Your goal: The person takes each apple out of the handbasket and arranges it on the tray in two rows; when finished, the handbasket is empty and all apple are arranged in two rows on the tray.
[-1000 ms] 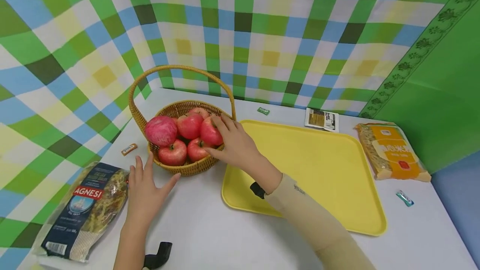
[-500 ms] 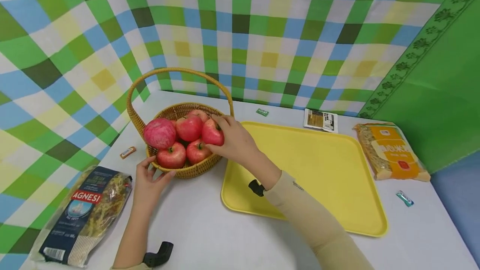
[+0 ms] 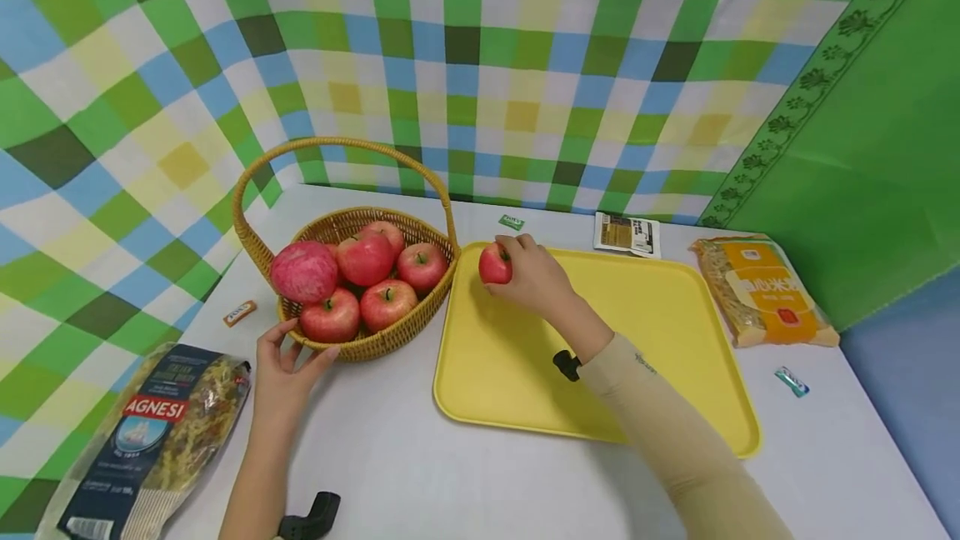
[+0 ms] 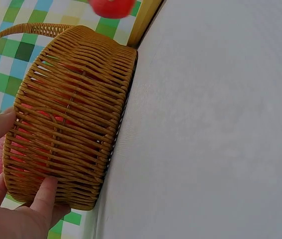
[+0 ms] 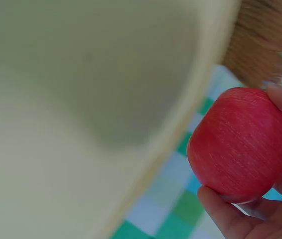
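Observation:
My right hand (image 3: 538, 280) grips a red apple (image 3: 492, 266) over the left part of the yellow tray (image 3: 652, 323). Seen from the right wrist, the apple (image 5: 240, 144) is held between thumb and fingers, above the blurred tray. My left hand (image 3: 288, 373) holds the near left rim of the wicker basket (image 3: 401, 338). In the left wrist view its fingers (image 4: 44, 196) lie against the woven side of the basket (image 4: 71, 124). Several red apples (image 3: 422, 267) fill the basket, with a paler, streaked pink round fruit (image 3: 303, 272) at its left.
A bag of Agnesi pasta (image 3: 153, 432) lies at the left front. An orange packet (image 3: 765, 290) stands beyond the tray's right edge. A small sachet (image 3: 627, 234) is behind the tray. Small wrapped sweets lie about, such as an orange-brown one (image 3: 240, 312). The arched basket handle (image 3: 341, 142) rises high.
The right hand has lifted an apple from the basket's right side and carried it right, over the tray. The left hand has come from open beside the basket to holding its rim.

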Motion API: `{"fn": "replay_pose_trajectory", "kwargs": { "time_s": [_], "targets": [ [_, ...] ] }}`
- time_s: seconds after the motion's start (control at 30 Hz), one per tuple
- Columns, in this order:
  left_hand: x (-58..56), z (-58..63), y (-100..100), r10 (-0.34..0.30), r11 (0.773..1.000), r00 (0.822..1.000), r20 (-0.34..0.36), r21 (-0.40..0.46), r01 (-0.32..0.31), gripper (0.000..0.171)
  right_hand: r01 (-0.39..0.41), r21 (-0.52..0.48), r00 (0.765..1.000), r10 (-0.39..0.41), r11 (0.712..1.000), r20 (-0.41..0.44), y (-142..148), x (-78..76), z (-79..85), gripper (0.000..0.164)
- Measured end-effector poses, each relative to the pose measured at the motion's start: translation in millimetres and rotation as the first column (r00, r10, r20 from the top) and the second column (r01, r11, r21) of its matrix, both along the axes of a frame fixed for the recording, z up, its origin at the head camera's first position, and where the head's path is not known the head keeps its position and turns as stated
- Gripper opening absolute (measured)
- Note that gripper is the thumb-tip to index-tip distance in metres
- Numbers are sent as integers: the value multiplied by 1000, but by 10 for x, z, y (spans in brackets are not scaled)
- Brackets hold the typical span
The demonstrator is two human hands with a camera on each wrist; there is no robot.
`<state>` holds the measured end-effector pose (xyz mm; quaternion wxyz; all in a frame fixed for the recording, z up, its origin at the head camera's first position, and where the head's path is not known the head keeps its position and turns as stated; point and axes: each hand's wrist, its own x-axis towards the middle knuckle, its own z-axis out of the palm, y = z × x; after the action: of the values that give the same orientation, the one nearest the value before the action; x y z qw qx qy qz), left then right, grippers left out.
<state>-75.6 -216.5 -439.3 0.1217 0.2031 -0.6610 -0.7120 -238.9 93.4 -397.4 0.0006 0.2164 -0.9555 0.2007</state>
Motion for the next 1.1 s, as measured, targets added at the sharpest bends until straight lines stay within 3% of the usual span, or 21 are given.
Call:
{"fn": "replay_pose_trajectory", "kwargs": {
  "time_s": [0.17, 0.3, 0.43, 0.6, 0.7, 0.8, 0.93, 1.1],
  "targets": [
    [23, -13, -10, 4, 1000, 1000, 17, -12, -4, 67, 15, 35, 999, -16, 999, 51, -23, -148, -234, 77],
    [14, -32, -12, 1, 1000, 1000, 2, -12, -1, 69, 38, 29, 998, -39, 999, 58, -52, -189, -275, 81],
    [-1, -49, -23, -13, 1000, 1000, 6, -18, 13, 71, 48, 59, 998, -50, 997, 39, -76, -124, -181, 85],
    [6, -58, -42, -7, 1000, 1000, 25, -27, 7, 72, -24, 74, 997, 29, 997, -71, -246, 150, 141, 74],
    [9, -56, -45, -6, 1000, 1000, 24, -21, 6, 72, -109, 19, 987, 111, 994, -114, -431, 323, 341, 66],
    [5, -53, -44, -6, 1000, 1000, 9, -14, 7, 72, -192, -75, 977, 184, 978, -106, -659, 384, 432, 65],
    [0, -56, -40, -5, 1000, 1000, -2, -15, 5, 71, -243, -209, 970, 243, 947, -23, -1001, 278, 382, 71],
    [1, -66, -24, -9, 1000, 1000, -4, 0, 9, 70, -191, -300, 969, 228, 935, 94, -1382, 84, 252, 69]
  ]
}}
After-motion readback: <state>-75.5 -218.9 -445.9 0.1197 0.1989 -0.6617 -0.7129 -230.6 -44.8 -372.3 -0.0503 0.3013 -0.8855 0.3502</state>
